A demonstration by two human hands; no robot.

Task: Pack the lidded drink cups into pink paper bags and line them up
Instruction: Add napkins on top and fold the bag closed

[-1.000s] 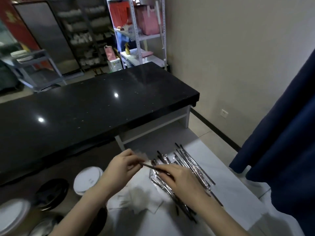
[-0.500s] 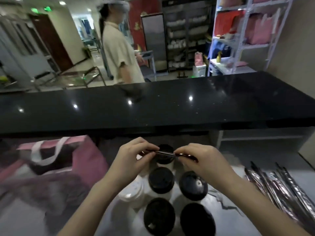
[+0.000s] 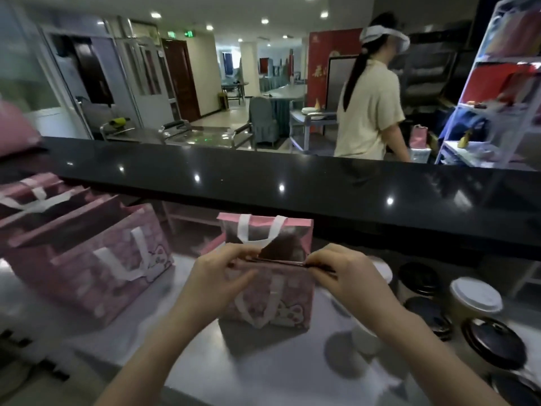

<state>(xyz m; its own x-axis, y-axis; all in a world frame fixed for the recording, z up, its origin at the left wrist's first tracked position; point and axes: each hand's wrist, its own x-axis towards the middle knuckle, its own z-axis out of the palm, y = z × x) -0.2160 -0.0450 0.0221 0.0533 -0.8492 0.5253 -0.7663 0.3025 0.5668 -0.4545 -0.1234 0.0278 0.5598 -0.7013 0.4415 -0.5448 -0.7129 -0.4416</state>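
Both forearms reach forward from the lower edge and meet over the grey counter (image 3: 287, 376); the left hand (image 3: 221, 272) and the right hand (image 3: 349, 278) face each other with fingers curled, each pinching one end of a thin dark straw (image 3: 281, 261) held level between them; the straw lies just above the open mouth of a pink bag (image 3: 272, 303), which stands upright on the counter, white handles up and a cartoon print on its near face; more pink bags (image 3: 87, 259) stand close together to its left; the lidded cups (image 3: 475, 295), mostly black-lidded and one white-lidded, cluster on the counter to its right, outside any bag; a person (image 3: 369, 112) in a pale shirt stands beyond the black ledge (image 3: 292, 183).
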